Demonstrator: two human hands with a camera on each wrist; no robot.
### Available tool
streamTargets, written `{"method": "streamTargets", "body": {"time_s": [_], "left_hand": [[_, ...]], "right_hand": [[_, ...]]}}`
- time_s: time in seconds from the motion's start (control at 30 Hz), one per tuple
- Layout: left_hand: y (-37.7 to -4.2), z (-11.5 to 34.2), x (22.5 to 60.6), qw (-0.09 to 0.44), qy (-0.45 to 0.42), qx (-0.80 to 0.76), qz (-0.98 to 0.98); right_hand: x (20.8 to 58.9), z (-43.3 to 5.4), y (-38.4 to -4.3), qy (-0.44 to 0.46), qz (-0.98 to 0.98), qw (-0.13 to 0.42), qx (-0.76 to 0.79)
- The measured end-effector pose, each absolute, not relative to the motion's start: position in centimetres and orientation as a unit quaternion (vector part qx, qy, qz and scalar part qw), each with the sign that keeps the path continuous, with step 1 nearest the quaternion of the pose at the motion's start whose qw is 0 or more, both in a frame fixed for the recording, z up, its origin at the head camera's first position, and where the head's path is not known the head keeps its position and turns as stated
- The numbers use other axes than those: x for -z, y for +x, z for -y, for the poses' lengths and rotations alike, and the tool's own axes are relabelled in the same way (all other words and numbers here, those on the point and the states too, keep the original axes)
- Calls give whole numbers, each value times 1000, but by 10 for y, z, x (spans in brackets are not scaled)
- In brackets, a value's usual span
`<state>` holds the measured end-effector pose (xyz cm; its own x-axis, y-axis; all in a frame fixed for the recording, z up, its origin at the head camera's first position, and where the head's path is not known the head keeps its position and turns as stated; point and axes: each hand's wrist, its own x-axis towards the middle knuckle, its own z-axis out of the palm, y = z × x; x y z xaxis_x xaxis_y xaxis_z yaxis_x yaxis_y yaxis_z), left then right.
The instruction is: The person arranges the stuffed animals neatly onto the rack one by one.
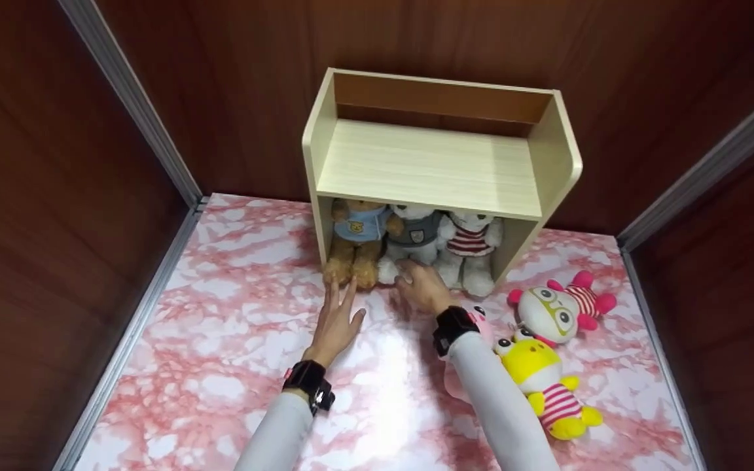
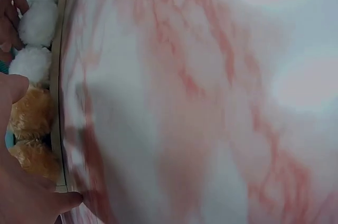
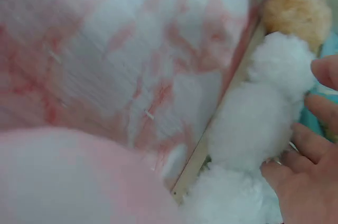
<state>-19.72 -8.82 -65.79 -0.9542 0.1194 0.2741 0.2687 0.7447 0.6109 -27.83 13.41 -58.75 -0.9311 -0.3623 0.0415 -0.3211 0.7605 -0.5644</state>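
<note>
Three plush bears stand side by side in the lower compartment of a small wooden shelf (image 1: 436,160). On the left is a brown bear (image 1: 357,252) in a light blue top, in the middle a white bear (image 1: 416,234) in a grey top, on the right a white bear (image 1: 468,239) in a red-striped dress. My left hand (image 1: 336,327) reaches to the brown bear's feet, fingers straight and spread. Over the middle bear's feet lies my right hand (image 1: 426,288); in the right wrist view its loosely bent fingers (image 3: 309,142) touch white fur (image 3: 251,123).
Right of my right arm lie a yellow frog plush (image 1: 537,366) and a pink plush (image 1: 557,311) with green glasses. Another pink plush (image 1: 457,386) is partly hidden under that arm. Dark wooden panels (image 1: 239,98) enclose the marbled table (image 1: 220,314).
</note>
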Motion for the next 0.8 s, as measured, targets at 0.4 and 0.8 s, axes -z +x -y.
{"method": "streamTargets", "body": {"time_s": [0.4, 0.8], "left_hand": [[-165, 101, 652, 71, -80, 416, 903], [-147, 103, 649, 89, -68, 437, 893]], "right_hand": [[553, -161, -227, -209, -920, -87, 320], [575, -232, -175, -99, -930, -142, 324]]}}
